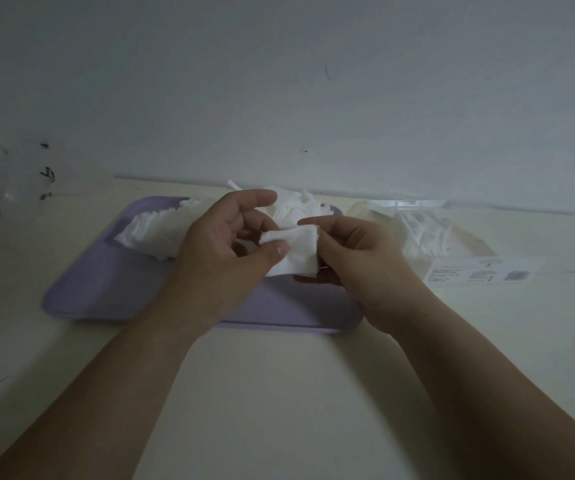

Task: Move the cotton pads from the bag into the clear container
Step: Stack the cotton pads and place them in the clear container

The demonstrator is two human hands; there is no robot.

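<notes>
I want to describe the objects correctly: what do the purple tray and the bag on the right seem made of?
Purple tray: probably plastic, matte, judging by its smooth, even colour and rounded corners. Bag: thin clear plastic film, glossy; white pads show through it and a printed label sits on it.

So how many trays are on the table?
1. The purple tray lies on the table's middle, under both hands, with pads piled on its far side.
</notes>
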